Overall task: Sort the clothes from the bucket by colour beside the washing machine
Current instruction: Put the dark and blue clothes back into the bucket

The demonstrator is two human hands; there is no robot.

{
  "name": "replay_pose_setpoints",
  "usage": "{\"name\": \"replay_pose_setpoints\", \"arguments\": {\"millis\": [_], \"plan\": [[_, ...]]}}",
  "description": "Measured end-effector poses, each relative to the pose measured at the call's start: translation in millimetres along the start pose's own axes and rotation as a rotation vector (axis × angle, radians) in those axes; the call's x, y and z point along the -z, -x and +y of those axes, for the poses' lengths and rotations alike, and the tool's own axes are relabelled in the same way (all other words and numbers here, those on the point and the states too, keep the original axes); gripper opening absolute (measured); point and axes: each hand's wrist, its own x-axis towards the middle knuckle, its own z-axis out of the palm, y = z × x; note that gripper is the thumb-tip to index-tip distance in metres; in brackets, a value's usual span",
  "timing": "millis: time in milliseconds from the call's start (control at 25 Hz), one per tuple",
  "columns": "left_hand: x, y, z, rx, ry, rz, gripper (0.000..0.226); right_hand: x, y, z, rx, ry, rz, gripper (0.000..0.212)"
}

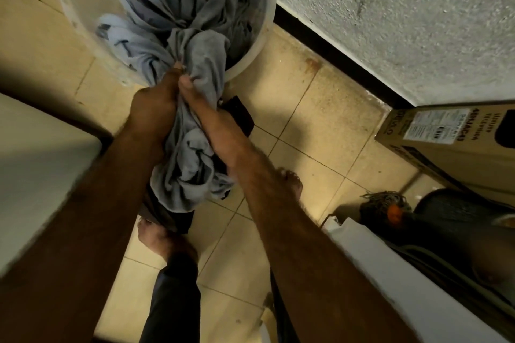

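Note:
A white bucket (252, 47) stands on the tiled floor at the top, heaped with grey and light blue clothes (178, 8). Both my hands grip one grey garment (192, 172) at the bucket's near rim. My left hand (152, 108) and my right hand (207, 114) are side by side, fingers curled into the cloth. The garment hangs bunched between my forearms down to the floor. A dark garment (239, 114) lies on the floor under my right hand, partly hidden.
A white appliance corner (41, 142) fills the left side. A cardboard box (446, 133) leans at the right under a rough wall (390, 8). A mop head (381, 206) and a dark bin (457, 220) sit lower right. My bare feet stand on the tiles.

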Motion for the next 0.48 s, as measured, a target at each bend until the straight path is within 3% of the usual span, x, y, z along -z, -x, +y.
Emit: {"name": "replay_pose_setpoints", "arguments": {"millis": [120, 280, 400, 480], "plan": [[-7, -8, 7, 0.01, 0.003, 0.031, 0.056, 4, 1, 22, 0.084, -0.139, -0.03, 0.084], [-12, -2, 3, -0.112, -0.05, 0.012, 0.06, 7, -6, 16, 0.258, -0.24, 0.166, 0.043], [-8, 23, -9, -0.038, 0.131, -0.215, 0.046, 6, -16, 4, 0.335, -0.206, 0.281, 0.02], [-3, 39, -22, 0.055, 0.134, -0.294, 0.042, 4, -18, -12, 0.351, -0.238, 0.303, 0.02]]}}
